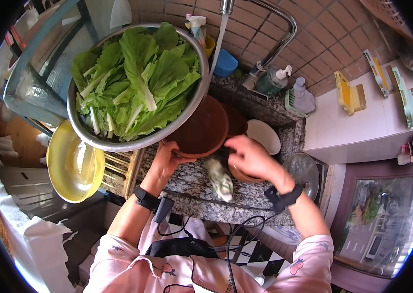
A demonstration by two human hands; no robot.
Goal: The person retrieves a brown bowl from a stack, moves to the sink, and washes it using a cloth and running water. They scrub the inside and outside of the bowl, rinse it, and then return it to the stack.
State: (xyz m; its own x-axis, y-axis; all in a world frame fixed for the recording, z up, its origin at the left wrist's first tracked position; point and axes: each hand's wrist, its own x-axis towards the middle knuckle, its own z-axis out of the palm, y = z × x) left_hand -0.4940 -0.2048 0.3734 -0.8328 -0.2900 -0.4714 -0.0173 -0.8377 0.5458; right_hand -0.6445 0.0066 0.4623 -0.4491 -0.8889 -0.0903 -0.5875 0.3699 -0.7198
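Note:
My left hand [164, 161] grips the near left rim of a large reddish-brown bowl [202, 128], thumb at the rim and fingers below. My right hand [250, 157] is blurred, its fingers bent and apart, with nothing visible between them. It is just right of that bowl, over a smaller brown bowl [244, 175] that it partly covers. On the granite counter between my hands lies a crumpled white-and-green cloth [221, 181]. Water [219, 47] runs from the faucet [226, 6] down past a steel basin [206, 62] heaped with leafy greens [137, 80].
Further right are another brown bowl [236, 119], a white plate [265, 135] and a glass lid [301, 172]. A yellow bowl [71, 161] stands at left by a slatted rack [118, 168]. Behind the sink are a pump bottle [272, 80] and a blue container [224, 63]. Cables [230, 234] hang before me.

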